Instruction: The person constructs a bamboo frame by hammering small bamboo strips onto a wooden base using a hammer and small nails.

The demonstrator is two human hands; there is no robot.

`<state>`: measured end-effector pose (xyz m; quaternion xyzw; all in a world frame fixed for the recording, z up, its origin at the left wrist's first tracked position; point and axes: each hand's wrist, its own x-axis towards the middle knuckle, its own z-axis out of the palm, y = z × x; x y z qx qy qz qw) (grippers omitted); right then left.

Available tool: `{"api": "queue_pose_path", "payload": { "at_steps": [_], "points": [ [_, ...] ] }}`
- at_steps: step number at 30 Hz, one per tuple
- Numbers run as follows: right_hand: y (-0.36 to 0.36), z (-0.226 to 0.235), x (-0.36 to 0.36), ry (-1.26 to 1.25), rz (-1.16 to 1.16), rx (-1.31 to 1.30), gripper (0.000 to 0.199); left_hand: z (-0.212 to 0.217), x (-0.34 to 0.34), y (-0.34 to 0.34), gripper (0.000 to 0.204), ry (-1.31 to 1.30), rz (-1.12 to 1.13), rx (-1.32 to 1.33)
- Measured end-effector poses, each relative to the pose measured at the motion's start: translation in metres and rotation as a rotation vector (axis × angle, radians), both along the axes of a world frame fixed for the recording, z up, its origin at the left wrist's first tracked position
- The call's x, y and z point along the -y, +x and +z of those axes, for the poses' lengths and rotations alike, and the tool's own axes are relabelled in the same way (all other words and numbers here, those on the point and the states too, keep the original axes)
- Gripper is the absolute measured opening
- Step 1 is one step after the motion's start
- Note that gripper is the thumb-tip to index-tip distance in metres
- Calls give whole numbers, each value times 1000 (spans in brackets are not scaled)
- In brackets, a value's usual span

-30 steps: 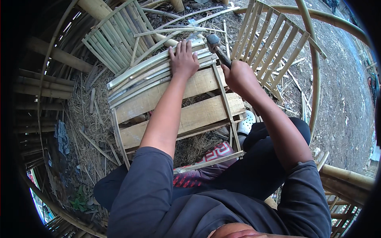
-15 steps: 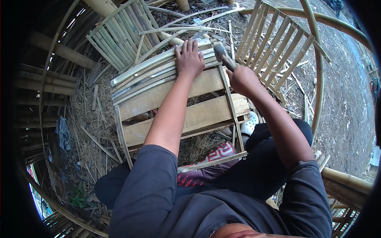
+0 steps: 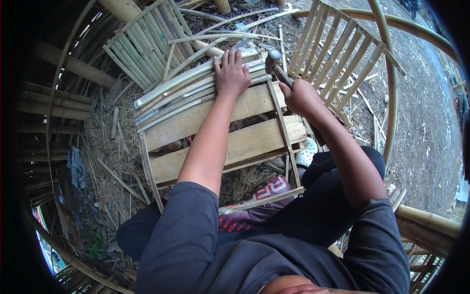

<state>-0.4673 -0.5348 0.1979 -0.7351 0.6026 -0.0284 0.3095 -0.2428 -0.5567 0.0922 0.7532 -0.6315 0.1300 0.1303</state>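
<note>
Head view, upper centre: the bare left hand (image 3: 233,77) is pressing down, fingers extended and slightly spread, on pale split-bamboo strips (image 3: 183,91) along the upper edge of a rectangular bamboo frame (image 3: 281,126). The bare right hand (image 3: 301,97) is gripping, fingers wrapped tightly, a dark metal-headed hammer (image 3: 280,73) near the strips' right ends. Straw-littered brown ground (image 3: 100,132) is leaving room at left; a pale slatted bamboo panel (image 3: 338,53) is crowding upper right.

The boards (image 3: 259,136) are pale tan. Beyond the boards lie cream bamboo strips (image 3: 176,85); right of them, a grey-headed hammer (image 3: 273,61) and white shoe (image 3: 307,153) dotted dark; below them, maroon cloth (image 3: 247,217) patterned red and white.
</note>
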Motion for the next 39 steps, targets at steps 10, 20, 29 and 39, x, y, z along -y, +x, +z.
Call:
{"api": "queue_pose_path", "payload": {
  "at_steps": [10, 20, 29, 39],
  "points": [
    [0, -7, 4, -59, 60, -17, 63, -1, 0, 1, 61, 1, 3, 5],
    [-1, 1, 8, -18, -22, 33, 59, -7, 2, 1, 63, -61, -33, -31],
    [7, 29, -7, -174, -5, 137, 52, 0, -2, 1, 62, -25, -8, -16],
    [8, 0, -4, -87, 121, -89, 54, -3, -5, 4, 60, -30, -9, -9]
  ]
}}
